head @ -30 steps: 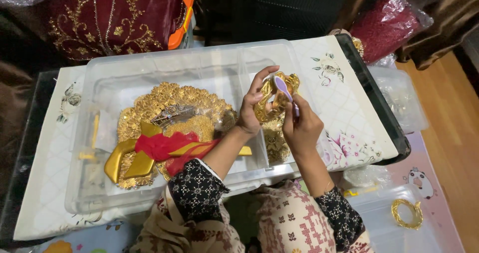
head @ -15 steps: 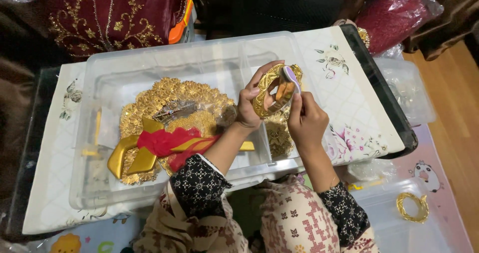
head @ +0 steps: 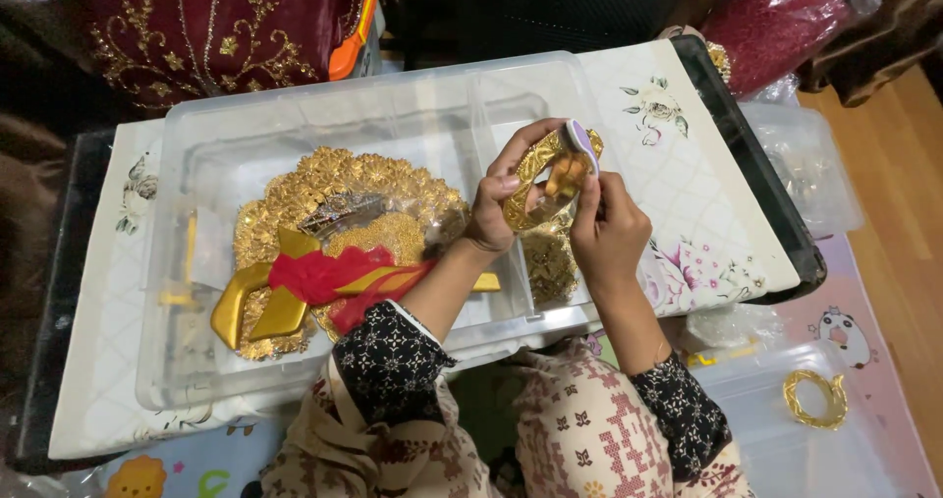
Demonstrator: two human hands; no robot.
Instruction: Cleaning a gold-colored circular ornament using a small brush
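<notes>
Both hands have risen slightly since the earlier frames, lifting the gold bangle clear of the tray compartment below it.

Nearest the camera, patterned sleeves with dark floral cuffs lead up to the hands. At lower right, a second gold ring point(head: 814, 400) lies in a clear container point(head: 776, 449), well apart from the hands.

The left hand point(head: 501, 208) has its fingers curled closed around the lower left side of the gold bangle point(head: 538, 179), holding it tilted above the tray. The right hand point(head: 609, 233) has its fingers pinched shut on a small lilac-tipped tool point(head: 582, 146), which touches the upper right edge of the bangle. The bangle sits between the two hands, above the narrow right compartment of the clear plastic tray point(head: 196, 360).

In the tray's large left compartment lies a round gold filigree doily point(head: 295, 198), with a clear bag of gold beads point(head: 393, 233) and a red-and-gold ribbon bow point(head: 314, 282) on top of it. The tray rests on a floral white cloth point(head: 688, 135) covering the bench.

Beyond the bench, a maroon fabric with gold embroidery point(head: 196, 27) lies at upper left, and a bag of red material point(head: 776, 27) lies at upper right.
</notes>
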